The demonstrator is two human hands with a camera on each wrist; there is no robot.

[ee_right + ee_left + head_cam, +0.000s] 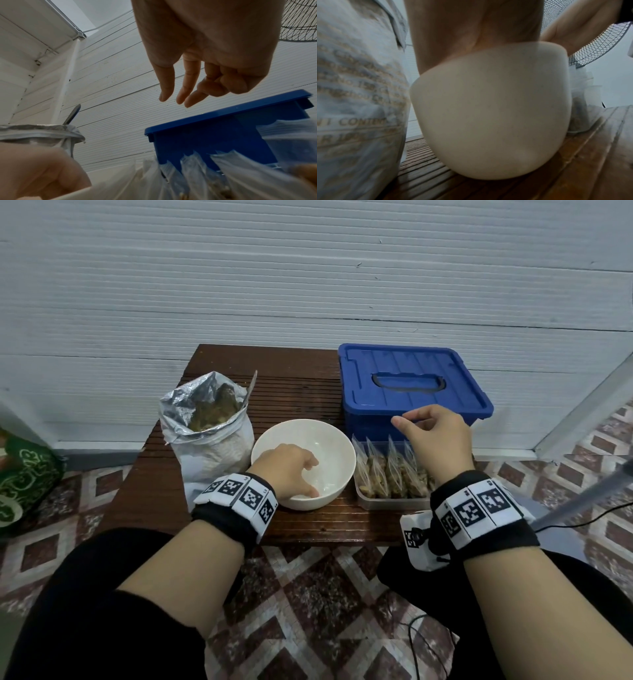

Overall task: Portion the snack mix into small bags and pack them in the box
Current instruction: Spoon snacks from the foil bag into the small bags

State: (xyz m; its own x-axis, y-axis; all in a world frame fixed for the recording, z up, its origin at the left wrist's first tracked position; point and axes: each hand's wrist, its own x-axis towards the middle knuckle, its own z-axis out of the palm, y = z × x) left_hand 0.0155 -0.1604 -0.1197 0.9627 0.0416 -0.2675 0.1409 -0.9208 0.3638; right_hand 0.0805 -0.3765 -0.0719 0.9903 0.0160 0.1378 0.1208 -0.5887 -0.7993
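Note:
A white bowl [330, 445] [488, 115] stands mid-table and looks empty. My left hand [291, 470] lies over its near rim, fingers loosely curled inside, and I see nothing in them. To its left stands the open foil snack mix bag [209, 426] with a spoon handle [252, 383] sticking out. Right of the bowl, a clear tub [387, 503] holds several filled small bags [394, 474] [197, 170] standing upright. My right hand [421, 426] [188, 88] hovers above those bags, fingers relaxed and empty. Behind them sits the blue box [411, 385] [205, 135] with its lid on.
The small wooden slatted table [301, 392] stands against a white panelled wall. A green patterned cushion [24, 474] lies on the tiled floor at left. A fan grille [599, 44] shows at right, and a black cable [582, 518] runs there.

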